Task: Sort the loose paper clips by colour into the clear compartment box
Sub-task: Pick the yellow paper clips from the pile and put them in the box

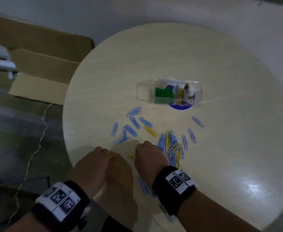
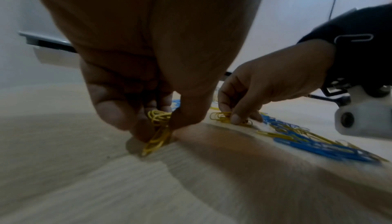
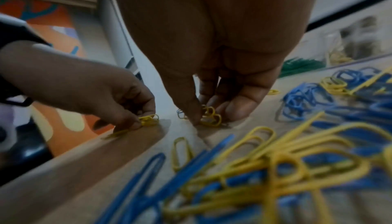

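Note:
Loose blue paper clips point(image 1: 132, 123) and a mixed blue-and-yellow pile point(image 1: 171, 148) lie on the round pale table point(image 1: 204, 56). My left hand point(image 1: 102, 156) pinches a small bunch of yellow clips point(image 2: 158, 130) against the tabletop near the front edge. Just to its right, my right hand point(image 1: 144, 151) pinches another bunch of yellow clips point(image 3: 208, 116) on the table, beside the mixed pile. The clear compartment box point(image 1: 169, 92) stands further back, holding green clips point(image 1: 163, 95), some blue and some yellow point(image 1: 181, 96).
A flattened cardboard box point(image 1: 42, 64) and a thin white cable point(image 1: 36, 148) lie on the floor to the left of the table. A single yellow clip point(image 1: 150, 131) and scattered blue clips point(image 1: 197, 122) sit between my hands and the box.

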{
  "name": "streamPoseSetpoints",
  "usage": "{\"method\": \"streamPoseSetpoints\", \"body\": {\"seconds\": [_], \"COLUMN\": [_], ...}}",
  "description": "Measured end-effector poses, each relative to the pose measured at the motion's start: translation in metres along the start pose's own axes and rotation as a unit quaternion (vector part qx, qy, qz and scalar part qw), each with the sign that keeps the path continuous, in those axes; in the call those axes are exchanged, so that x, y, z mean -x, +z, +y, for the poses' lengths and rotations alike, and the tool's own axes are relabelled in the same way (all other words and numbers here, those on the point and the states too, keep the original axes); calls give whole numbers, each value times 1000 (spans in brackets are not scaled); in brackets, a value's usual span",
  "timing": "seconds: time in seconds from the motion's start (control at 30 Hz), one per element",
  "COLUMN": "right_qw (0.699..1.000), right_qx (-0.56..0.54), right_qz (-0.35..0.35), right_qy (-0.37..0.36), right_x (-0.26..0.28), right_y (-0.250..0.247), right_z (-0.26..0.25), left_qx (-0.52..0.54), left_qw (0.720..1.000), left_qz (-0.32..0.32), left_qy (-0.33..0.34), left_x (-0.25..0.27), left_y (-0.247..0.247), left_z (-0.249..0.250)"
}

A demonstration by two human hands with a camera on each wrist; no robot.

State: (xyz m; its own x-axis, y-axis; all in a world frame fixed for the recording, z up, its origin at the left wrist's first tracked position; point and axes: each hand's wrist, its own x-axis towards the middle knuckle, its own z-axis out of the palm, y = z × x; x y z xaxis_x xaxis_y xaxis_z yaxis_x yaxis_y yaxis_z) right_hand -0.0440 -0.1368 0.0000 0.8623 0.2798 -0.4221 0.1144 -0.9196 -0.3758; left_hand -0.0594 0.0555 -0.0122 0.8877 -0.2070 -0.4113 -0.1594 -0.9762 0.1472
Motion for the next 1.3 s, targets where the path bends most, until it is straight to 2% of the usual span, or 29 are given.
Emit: {"method": "streamPoseSetpoints", "body": {"seconds": [0.13,0.23,0.4,0.57,0.73,0.8,0.97,1.03,1.13,1.3], "right_qw": [999,998,985,942,886,878,874,874,881,893], "right_qx": [-2,-23,-143,-243,-315,-308,-318,-322,-307,-289], "right_qz": [-4,22,91,215,313,339,334,330,325,316], "right_qy": [-32,-54,-25,81,130,141,155,155,153,142], "right_x": [2,5,20,36,35,31,23,17,-1,-50], "right_y": [3,3,-16,-59,-96,-106,-118,-123,-132,-148], "right_z": [8,17,46,96,138,149,164,165,165,155], "left_qx": [-11,-5,101,293,355,354,349,336,363,414], "left_qw": [1000,1000,993,947,916,915,923,926,910,886], "left_qz": [-7,13,52,128,184,195,161,169,199,208], "left_qy": [15,16,9,34,29,11,9,23,29,-3], "left_x": [2,-3,-28,-88,-155,-175,-195,-192,-184,-161], "left_y": [-6,-15,-32,-71,-102,-104,-95,-95,-99,-99], "left_z": [-1,4,36,101,162,177,195,195,183,154]}}
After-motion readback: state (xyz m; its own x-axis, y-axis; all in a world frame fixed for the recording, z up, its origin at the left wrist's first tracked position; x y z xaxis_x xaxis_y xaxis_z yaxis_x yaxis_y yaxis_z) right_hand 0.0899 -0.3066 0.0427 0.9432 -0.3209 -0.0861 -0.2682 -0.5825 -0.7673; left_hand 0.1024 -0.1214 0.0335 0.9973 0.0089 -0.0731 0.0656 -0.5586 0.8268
